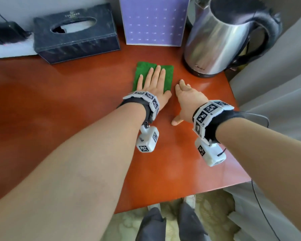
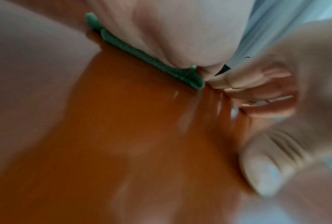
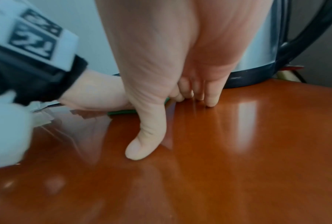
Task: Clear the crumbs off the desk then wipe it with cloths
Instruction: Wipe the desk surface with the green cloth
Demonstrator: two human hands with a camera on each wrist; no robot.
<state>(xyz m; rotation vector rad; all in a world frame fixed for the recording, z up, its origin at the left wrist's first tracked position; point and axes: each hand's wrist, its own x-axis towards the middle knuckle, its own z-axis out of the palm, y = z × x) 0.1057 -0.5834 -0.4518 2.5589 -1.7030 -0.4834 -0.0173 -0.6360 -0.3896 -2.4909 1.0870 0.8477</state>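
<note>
Your left hand (image 1: 154,80) lies flat, fingers straight, pressing the green cloth (image 1: 169,76) onto the desk (image 1: 76,105); keep the palm level so the whole cloth drags evenly. Your right hand (image 1: 188,100), just beside it, holds nothing, fingertips and thumb propped on bare wood. Beyond it stands the kettle (image 1: 215,40): stop strokes short of its base.

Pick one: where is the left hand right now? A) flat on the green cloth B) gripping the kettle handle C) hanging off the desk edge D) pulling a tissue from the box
A: in the head view the left hand lies palm-down with straight fingers on the green cloth, which lies on the desk; the kettle and tissue box stand untouched.
</note>
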